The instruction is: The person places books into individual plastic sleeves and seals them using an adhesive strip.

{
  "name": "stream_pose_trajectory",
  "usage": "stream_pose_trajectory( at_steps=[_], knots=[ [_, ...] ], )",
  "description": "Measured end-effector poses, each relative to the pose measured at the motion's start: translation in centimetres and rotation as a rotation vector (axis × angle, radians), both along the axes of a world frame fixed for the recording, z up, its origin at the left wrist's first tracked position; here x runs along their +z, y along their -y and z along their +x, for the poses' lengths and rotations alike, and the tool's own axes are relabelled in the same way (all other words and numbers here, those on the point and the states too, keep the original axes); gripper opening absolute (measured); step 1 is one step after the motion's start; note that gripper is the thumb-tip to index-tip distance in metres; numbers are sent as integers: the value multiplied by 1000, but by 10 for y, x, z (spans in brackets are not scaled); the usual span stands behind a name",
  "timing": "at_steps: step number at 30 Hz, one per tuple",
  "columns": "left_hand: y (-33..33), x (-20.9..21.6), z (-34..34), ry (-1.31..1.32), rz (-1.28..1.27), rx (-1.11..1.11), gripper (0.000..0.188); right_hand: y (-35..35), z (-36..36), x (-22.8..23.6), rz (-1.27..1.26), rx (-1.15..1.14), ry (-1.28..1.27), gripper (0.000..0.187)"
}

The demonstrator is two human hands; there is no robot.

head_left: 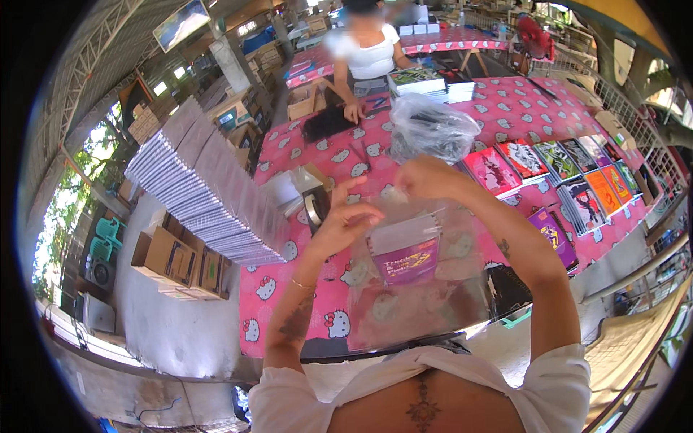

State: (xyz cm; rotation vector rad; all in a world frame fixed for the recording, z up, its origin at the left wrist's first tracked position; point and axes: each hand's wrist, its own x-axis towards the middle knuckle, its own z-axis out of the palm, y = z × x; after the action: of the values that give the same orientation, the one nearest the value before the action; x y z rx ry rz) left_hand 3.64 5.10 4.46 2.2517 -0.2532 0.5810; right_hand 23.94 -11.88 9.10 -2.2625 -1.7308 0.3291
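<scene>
In front of me a purple-covered notebook (408,261) lies on a sheet of clear plastic film (451,289), with film over its upper part. My left hand (345,222) hovers at the notebook's upper left, fingers apart and holding nothing I can see. Just beside it stands a dark tape dispenser (315,208). Above the notebook's upper right, my right hand (427,177) is closed, its fingertips pinched together. Whatever it grips is too small or transparent to make out. A bundle of clear plastic bags (431,128) lies just beyond my right hand.
A tall stack of wrapped notebooks (209,187) rises at the left, near cardboard boxes (173,263). Colourful notebook piles (552,162) line the right of the pink patterned table (336,325). Across it, a person (369,54) reaches toward black material (326,124) beside more stacked notebooks (419,83).
</scene>
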Motion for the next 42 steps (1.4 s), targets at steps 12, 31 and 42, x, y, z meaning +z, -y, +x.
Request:
stream_pose_trajectory(
  at_steps=[12, 31, 42],
  knots=[
    [35, -27, 28, -9, 115, 159, 14, 90, -24, -117, 493, 265, -182, 61],
    [-30, -85, 13, -543, -510, 1, 71, 45, -26, -99, 656, -39, -987, 46],
    [-19, -100, 3, -527, -702, -62, 40, 26, -11, -83, 310, 190, -1192, 72]
  ],
)
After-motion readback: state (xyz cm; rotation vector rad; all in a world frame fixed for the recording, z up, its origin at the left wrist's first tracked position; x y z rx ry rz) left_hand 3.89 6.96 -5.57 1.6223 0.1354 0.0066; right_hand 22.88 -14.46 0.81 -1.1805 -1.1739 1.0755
